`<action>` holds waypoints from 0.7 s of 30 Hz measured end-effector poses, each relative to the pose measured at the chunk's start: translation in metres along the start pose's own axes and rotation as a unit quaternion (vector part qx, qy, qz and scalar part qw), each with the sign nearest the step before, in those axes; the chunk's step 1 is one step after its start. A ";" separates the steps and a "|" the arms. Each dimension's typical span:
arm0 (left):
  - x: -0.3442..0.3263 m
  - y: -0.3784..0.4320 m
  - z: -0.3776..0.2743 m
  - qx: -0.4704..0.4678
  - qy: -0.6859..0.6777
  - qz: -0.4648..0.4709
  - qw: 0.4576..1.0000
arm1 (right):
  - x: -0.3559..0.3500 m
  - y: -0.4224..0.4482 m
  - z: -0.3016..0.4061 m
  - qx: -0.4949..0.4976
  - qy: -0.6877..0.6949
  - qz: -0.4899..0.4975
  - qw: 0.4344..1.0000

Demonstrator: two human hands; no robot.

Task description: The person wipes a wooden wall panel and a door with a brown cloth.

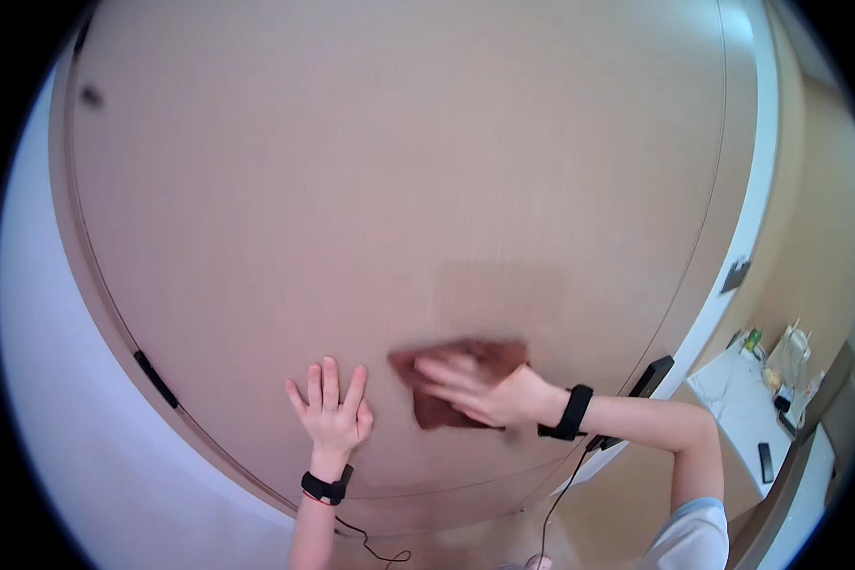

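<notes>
A large beige door panel (313, 214) fills the view before me. My left hand (333, 417) rests on it low down, fingers spread, holding nothing. To its right, my right hand (470, 388) presses a reddish-brown cloth (442, 412) against the panel with the fingers laid over it; hand and cloth are blurred by motion. Just above the cloth lies a slightly darker rectangular patch (502, 292) on the surface. Both wrists wear black straps with cables hanging from them.
A black door handle (652, 376) sits at the right edge, near my right forearm. Black hinges (155, 379) line the left edge. At the right stands a white marble-look counter (737, 392) with bottles, bags and a dark remote-like object (766, 462).
</notes>
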State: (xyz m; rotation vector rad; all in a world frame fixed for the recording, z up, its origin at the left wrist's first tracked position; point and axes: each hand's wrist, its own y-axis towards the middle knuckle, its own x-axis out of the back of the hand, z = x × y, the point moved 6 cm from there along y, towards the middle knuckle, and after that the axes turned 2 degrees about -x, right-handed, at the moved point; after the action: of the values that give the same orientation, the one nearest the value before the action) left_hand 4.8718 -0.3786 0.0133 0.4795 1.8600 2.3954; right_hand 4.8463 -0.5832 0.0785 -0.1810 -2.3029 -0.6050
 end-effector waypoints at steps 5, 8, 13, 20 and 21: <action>0.002 0.006 -0.005 -0.005 0.008 0.001 1.000 | 0.060 0.005 -0.051 0.011 -0.057 -0.050 0.997; 0.008 0.002 0.001 -0.007 0.037 0.003 0.999 | 0.131 0.048 -0.108 -0.111 -0.119 -0.133 0.978; 0.002 0.000 -0.004 0.003 0.018 -0.006 1.000 | 0.176 0.088 -0.133 -0.225 -0.183 -0.277 0.916; -0.007 -0.006 0.001 0.081 -0.039 -0.019 0.996 | 0.015 0.049 0.013 0.144 -0.034 0.087 0.985; -0.008 -0.005 0.003 0.074 -0.025 -0.014 0.997 | 0.020 0.051 0.010 0.149 -0.044 0.081 0.985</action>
State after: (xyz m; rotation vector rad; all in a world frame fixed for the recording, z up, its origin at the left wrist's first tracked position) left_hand 4.8792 -0.3765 0.0076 0.5154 2.0181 2.2155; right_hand 4.8411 -0.5349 0.1049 -0.2528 -2.4017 -0.1689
